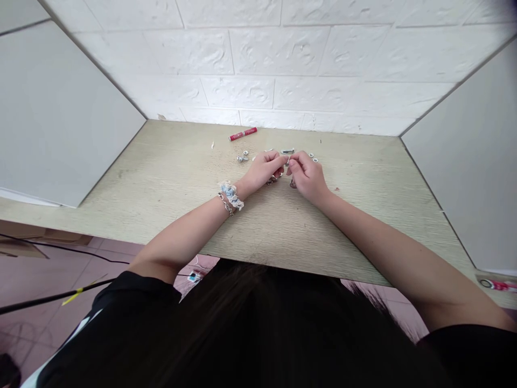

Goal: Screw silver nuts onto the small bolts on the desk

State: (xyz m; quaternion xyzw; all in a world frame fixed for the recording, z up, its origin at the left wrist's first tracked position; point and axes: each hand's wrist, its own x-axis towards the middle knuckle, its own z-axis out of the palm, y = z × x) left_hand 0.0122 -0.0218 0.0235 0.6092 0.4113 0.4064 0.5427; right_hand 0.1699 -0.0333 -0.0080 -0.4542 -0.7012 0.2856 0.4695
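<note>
Left hand (262,171), right hand (310,177): grips pinched nearly closed at small piece (287,163), bolt (287,152) just beyond; fine work, wants steady fingertips.

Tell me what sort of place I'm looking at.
Probably an indoor desk nook, perhaps in a home or dormitory: a wood-grain desktop meets a white brick-patterned wall, between pale panels on both sides.

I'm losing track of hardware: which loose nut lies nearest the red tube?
The nut beside the small metal parts, left of the left hand; both nuts by the right hand lie farther from the red tube.
</note>
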